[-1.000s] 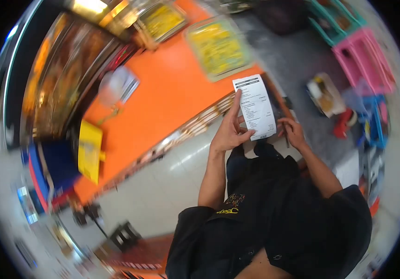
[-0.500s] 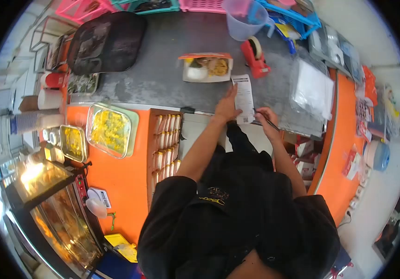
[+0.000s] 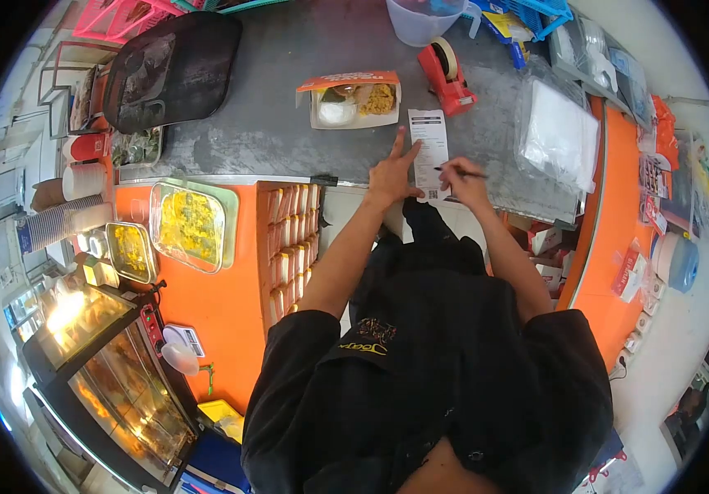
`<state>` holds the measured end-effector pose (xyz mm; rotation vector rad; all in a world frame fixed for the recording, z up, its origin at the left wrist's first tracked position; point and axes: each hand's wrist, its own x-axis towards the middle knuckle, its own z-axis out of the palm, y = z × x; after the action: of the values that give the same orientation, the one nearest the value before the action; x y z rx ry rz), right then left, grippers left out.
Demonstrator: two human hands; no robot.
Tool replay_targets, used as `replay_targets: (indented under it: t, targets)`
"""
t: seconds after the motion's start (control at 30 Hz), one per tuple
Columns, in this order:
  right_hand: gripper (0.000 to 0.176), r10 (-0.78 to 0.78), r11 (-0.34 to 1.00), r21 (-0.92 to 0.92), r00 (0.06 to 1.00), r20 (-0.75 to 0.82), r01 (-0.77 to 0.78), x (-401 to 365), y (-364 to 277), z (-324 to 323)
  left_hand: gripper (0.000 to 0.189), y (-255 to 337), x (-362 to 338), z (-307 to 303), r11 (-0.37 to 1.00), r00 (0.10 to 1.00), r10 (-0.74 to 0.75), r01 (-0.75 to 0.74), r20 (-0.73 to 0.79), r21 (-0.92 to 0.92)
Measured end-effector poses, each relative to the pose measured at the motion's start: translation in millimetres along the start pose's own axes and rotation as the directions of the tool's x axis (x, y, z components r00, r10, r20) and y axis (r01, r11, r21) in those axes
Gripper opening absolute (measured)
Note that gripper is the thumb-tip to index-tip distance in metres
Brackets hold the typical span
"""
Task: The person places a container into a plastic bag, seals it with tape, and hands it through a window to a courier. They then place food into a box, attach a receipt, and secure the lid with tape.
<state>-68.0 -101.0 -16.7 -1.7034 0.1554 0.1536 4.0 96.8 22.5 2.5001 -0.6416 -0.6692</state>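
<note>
A long printed receipt lies on the dark metal counter at its near edge. My left hand rests on the receipt's left side with fingers spread, holding it flat. In my right hand is a dark pen, gripped between the fingers, its tip over the receipt's right edge. Just beyond the receipt stands an open orange and white food box, with white rice and a yellowish fried piece inside. A red tape dispenser sits to the right of the box.
A black tray lies at the far left. Clear plastic bags are stacked on the right, and a plastic jug stands at the back. Glass dishes of yellow food sit on the orange counter beside a lit display case.
My right hand has moved up along the receipt, bringing the pen to its right edge. My left fingers have spread wider. The view has shifted slightly, with the box lower-left of the dispenser as before.
</note>
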Motion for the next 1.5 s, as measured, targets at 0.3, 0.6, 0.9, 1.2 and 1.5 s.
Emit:
replay_targets:
  t: [0.3, 0.6, 0.9, 1.2, 1.5]
  targets:
    - [0.046, 0.009, 0.669, -0.680, 0.919, -0.395, -0.299, 40, -44, -21, 0.112, 2, -4, -5, 1.000, 1.000, -0.027, 0.026, 0.009, 0.015]
    - [0.015, -0.341, 0.596, -0.650, 0.881, 0.327, 0.472, 124, -83, 61, 0.108, -1, -8, 7, 0.992, 0.996, -0.080, 0.076, 0.039, 0.105]
    - [0.016, -0.182, 0.866, -0.487, 0.979, -0.094, 0.114, 110, -100, 45, 0.085, -56, -35, -42, 0.938, 0.928, -0.308, 0.259, -0.211, -0.232]
    - [0.031, -0.257, 0.676, -0.712, 0.966, 0.013, 0.190, 197, -135, 23, 0.019, -86, 13, -172, 0.923, 0.735, -0.362, 0.198, -0.573, -0.329]
    - [0.033, -0.395, 0.838, -0.465, 0.905, -0.156, 0.285, 157, -89, 49, 0.029, -96, 10, -105, 0.842, 0.700, -0.381, -0.008, -0.604, -0.540]
